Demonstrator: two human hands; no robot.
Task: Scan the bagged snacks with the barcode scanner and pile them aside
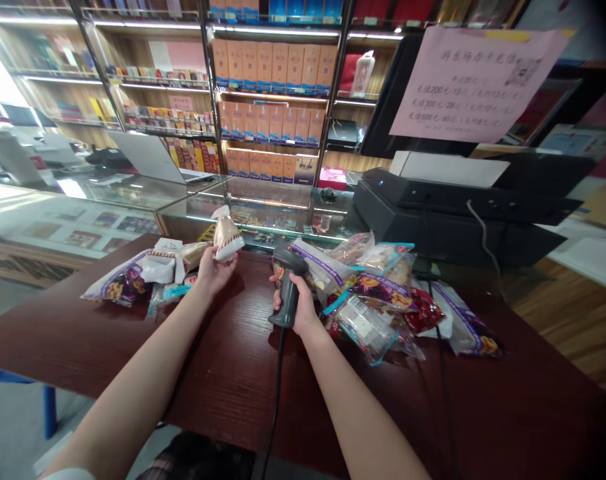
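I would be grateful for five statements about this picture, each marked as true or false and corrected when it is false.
1. The right grip holds a black scanner. True.
2. The left grip is empty. False: it holds a gold-and-white packet.
3. An open laptop stands on the glass counter. True.
4. The scanner is wireless. False: a black cable runs from its handle.
5. Several packets lie on the dark table. True.

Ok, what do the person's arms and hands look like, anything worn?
The left hand and right hand show no gloves, rings or watch. The left forearm and right forearm are bare; a pale edge, probably a sleeve, shows on the left one only.
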